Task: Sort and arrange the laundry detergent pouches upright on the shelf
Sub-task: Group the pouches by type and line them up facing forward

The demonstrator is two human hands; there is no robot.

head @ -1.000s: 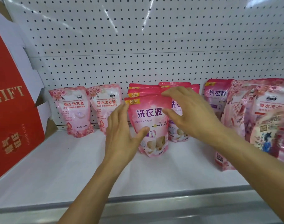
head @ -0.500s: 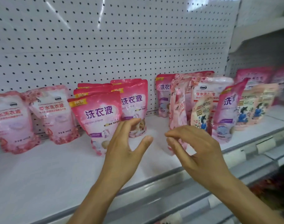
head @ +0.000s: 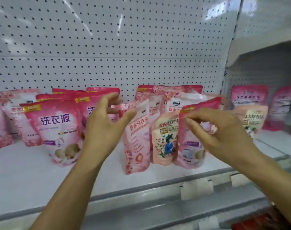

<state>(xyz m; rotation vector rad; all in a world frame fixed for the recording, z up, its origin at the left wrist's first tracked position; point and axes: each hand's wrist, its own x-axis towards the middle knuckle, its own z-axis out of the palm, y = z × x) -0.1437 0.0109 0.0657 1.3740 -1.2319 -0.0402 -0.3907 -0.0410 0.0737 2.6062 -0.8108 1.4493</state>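
Two hands: reaching into the head view's muddled pouch cluster.
Left hand: fingers spread, grasping nothing, nearing the leaning pale pouch.
Right hand: fingers pinching the tilted pink pouch top, probably to straighten it.
Shelf: carries both.

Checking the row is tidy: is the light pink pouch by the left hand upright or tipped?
Tipped: the light pink pouch leans left, its top toward the left hand.
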